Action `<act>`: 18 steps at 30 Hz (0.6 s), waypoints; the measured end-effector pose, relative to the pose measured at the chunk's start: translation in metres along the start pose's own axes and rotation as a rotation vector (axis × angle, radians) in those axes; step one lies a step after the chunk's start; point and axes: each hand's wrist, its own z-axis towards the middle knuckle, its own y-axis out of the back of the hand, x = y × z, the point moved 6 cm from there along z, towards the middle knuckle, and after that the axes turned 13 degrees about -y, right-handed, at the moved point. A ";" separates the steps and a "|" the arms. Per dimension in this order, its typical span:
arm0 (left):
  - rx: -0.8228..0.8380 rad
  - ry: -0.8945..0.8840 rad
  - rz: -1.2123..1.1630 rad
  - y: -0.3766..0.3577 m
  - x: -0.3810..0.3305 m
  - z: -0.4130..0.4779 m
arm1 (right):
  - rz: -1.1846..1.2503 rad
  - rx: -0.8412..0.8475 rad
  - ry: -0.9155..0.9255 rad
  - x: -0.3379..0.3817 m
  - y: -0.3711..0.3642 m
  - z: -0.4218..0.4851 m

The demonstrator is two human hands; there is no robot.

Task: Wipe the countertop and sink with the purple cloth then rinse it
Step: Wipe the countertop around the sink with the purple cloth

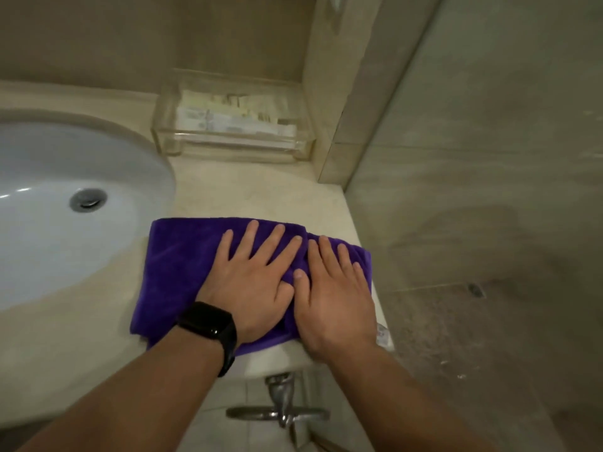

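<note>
- The purple cloth point(182, 265) lies folded flat on the beige countertop point(248, 187), just right of the sink point(49, 203) and close to the counter's front right corner; its left edge reaches the sink's rim.
- The sink is a white oval bowl set under the counter, with a metal drain point(88, 199) at its bottom; nothing else shows inside it.
- A clear acrylic box point(233, 117) stands at the back of the counter against the wall, holding flat paper packets whose printing is too blurred to read.
- The left hand point(253, 282) lies palm-down on the cloth with its fingers spread and straight, gripping nothing; a black watch point(210, 324) sits on that wrist.
- The right hand point(336, 295) lies flat beside it, fingers together and extended, pressing on the cloth's right part; its thumb touches the left hand.
- Both forearms reach in from the bottom of the view.
- Below the counter's front edge a metal valve with a lever handle point(280, 409) juts from the tiled wall.
- To the right, a glass panel point(473, 190) rises next to the counter's end, with a tiled floor behind it.
</note>
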 end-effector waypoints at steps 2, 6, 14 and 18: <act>-0.004 0.010 -0.011 0.002 0.000 0.017 | -0.026 0.015 0.017 -0.004 0.004 0.018; -0.014 0.035 -0.037 0.011 0.016 0.048 | -0.067 0.023 0.079 0.007 0.012 0.060; -0.029 0.041 -0.055 0.031 0.091 0.077 | -0.075 -0.005 0.189 0.072 0.007 0.122; -0.039 0.011 -0.078 0.037 0.114 0.086 | -0.108 -0.047 0.208 0.093 0.004 0.139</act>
